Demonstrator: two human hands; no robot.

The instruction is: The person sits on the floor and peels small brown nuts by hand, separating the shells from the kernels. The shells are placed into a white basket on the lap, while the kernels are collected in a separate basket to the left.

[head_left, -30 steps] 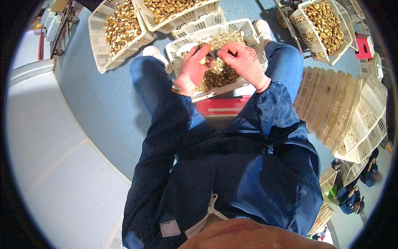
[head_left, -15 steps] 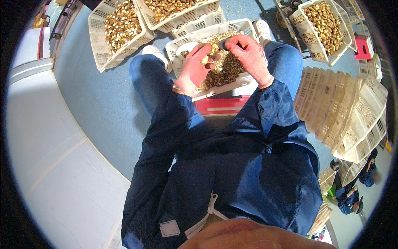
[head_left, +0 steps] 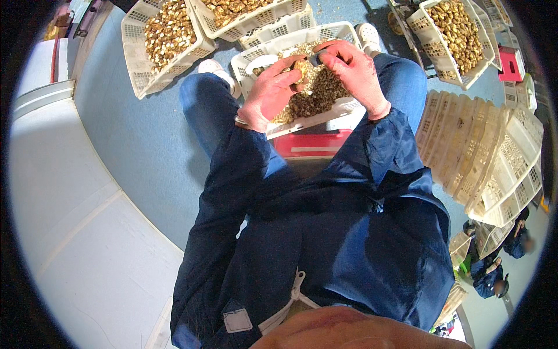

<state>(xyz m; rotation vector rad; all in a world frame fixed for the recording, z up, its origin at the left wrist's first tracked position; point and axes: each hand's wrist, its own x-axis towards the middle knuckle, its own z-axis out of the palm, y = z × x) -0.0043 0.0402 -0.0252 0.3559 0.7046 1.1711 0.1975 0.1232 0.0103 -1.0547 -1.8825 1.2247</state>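
Observation:
Both my hands wear pink gloves above a white perforated crate (head_left: 299,127) that stands between my knees. In the fingers of my left hand (head_left: 270,98) is a small yellow-brown mushroom (head_left: 300,68), partly covered by the fingertips. Close beside it on the right, my right hand (head_left: 360,81) pinches a small dark object (head_left: 315,59); its kind is too small to make out. Beneath the hands the crate holds a heap of pale and brown bits (head_left: 317,99). A white rounded piece (head_left: 263,64) lies at the crate's left end.
A crate of mushrooms (head_left: 168,35) stands front left, with another mushroom crate (head_left: 232,20) beside it. More mushrooms fill a crate (head_left: 453,41) at far right. Stacked empty crates (head_left: 459,145) lie right of my leg. A white panel (head_left: 75,192) borders the left; people sit at lower right.
Both hands have shifted slightly. The fingers of my right hand have stretched and moved a little up and away, and the mushroom in my left hand is turned and shows more.

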